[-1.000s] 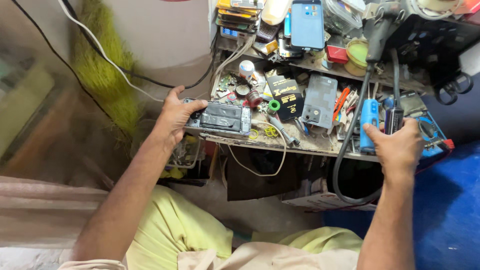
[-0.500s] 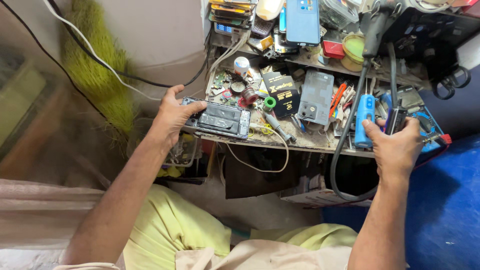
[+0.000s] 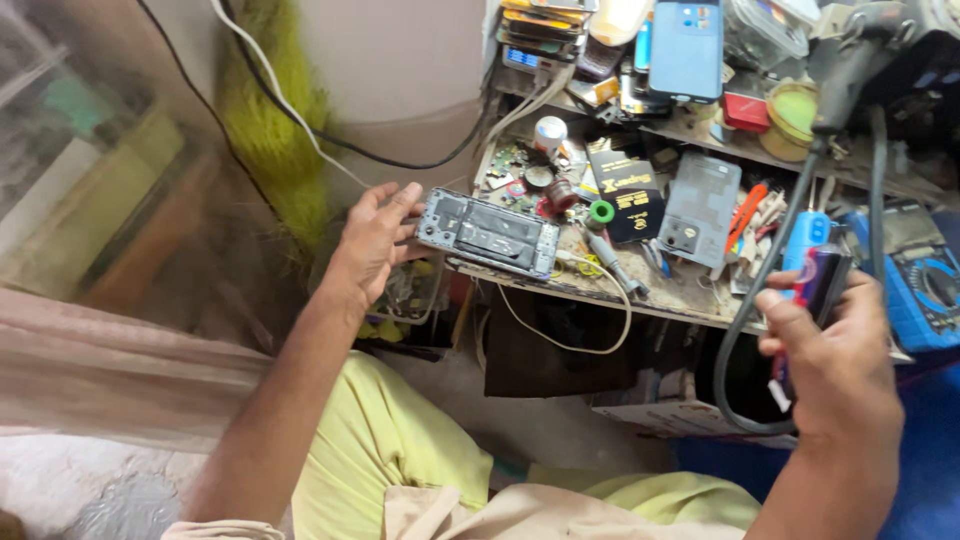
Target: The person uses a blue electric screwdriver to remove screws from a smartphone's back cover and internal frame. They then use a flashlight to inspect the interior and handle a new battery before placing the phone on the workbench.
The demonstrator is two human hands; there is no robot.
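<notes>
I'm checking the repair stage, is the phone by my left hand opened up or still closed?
Opened up. The phone lies on the bench edge with its cover off, inner frame and parts exposed, the left hand touching its end.

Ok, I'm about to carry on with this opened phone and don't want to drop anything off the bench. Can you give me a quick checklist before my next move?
1. Left hand on the opened phone: ok, fingers touch its left end.
2. Phone supported: not ok, it sits at the bench front edge with its left end overhanging.
3. Right hand grips the dark handheld tool: ok, fingers wrapped around it.
4. Tool tip state: cannot tell, hidden by the hand.
5. Black hose clear of the phone: ok, it hangs to the right.
6. Space beside the phone: not ok, loose parts and the green-capped tool crowd it.
</notes>
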